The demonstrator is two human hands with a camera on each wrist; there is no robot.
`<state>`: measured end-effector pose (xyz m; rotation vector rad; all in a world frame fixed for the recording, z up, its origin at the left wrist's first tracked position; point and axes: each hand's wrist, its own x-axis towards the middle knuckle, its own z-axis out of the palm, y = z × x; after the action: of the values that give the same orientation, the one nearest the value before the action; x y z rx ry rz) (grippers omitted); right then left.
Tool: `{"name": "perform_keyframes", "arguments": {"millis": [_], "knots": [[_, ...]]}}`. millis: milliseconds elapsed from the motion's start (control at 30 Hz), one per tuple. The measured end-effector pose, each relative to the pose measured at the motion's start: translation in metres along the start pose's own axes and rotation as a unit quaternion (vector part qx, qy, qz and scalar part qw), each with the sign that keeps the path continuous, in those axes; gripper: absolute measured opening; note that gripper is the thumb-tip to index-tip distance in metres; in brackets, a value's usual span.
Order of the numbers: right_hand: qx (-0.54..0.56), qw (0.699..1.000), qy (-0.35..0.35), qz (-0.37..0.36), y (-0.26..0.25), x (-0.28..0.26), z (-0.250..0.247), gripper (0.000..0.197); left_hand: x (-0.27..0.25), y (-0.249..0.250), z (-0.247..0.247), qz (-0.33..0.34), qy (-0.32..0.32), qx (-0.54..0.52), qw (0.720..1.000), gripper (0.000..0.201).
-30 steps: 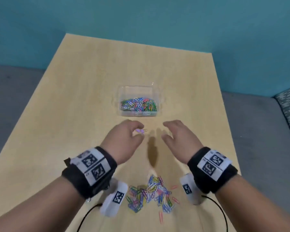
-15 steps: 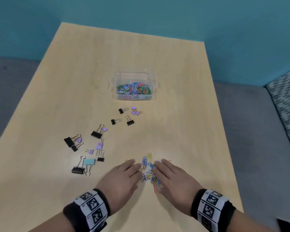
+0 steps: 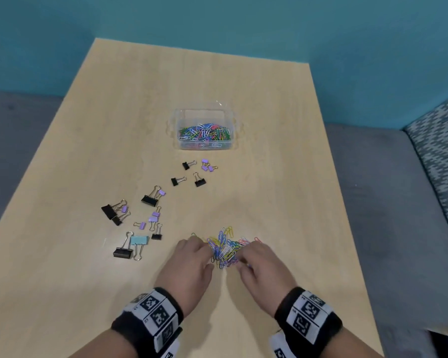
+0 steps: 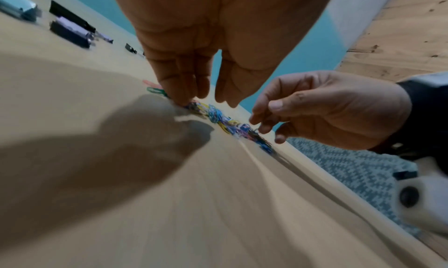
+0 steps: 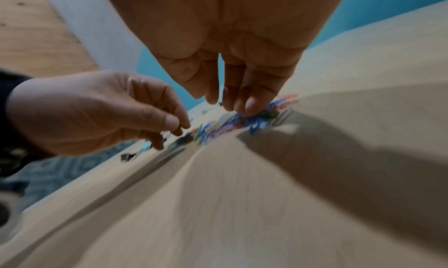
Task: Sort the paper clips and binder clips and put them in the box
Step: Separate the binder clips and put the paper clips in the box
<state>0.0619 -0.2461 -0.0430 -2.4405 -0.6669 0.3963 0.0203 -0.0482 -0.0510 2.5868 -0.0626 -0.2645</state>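
Observation:
A heap of coloured paper clips (image 3: pixel 224 246) lies near the table's front edge, between my two hands. My left hand (image 3: pixel 203 254) curls its fingers into the heap's left side, and my right hand (image 3: pixel 243 255) curls into its right side. In the left wrist view my left hand (image 4: pixel 206 101) has fingertips down on the paper clips (image 4: pixel 225 122). The right wrist view is blurred; there my right hand (image 5: pixel 230 105) rakes the paper clips (image 5: pixel 225 124). The clear box (image 3: pixel 204 146), holding several paper clips, stands farther back. Black, purple and blue binder clips (image 3: pixel 150 200) lie scattered to the left.
The wooden table (image 3: pixel 269 177) ends close to the right of my right hand. A grey seat and a patterned cushion (image 3: pixel 442 140) lie beyond that edge. A teal wall stands behind the table's far end.
Both hands came back from near the box to the loose heap, lay flat beside it, and now have curled their fingers in, bunching the clips tighter.

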Motion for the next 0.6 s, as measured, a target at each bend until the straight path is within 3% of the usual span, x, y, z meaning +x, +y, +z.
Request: {"name": "perform_keyframes", "arguments": {"millis": [67,167,233,400,600], "knots": [[-0.051,0.997,0.034,0.053,0.005,-0.002,-0.006,0.028,0.002,0.001,-0.003,-0.048,-0.020,0.015,0.999,0.042],[-0.125,0.980,-0.062,0.145,0.003,-0.008,-0.003,0.077,0.006,0.004,0.002,-0.055,-0.046,0.038,0.997,0.076],[-0.154,0.973,-0.107,0.134,-0.003,-0.006,0.004,0.087,0.013,0.009,0.008,-0.038,-0.041,0.053,0.997,0.080],[-0.175,0.977,-0.076,0.099,-0.015,0.018,0.012,0.069,0.031,0.013,0.016,-0.026,-0.031,0.073,0.997,0.069],[-0.196,0.975,-0.067,0.083,-0.017,0.040,0.001,0.039,0.049,0.018,0.007,-0.022,-0.036,0.095,0.995,0.027]]}}
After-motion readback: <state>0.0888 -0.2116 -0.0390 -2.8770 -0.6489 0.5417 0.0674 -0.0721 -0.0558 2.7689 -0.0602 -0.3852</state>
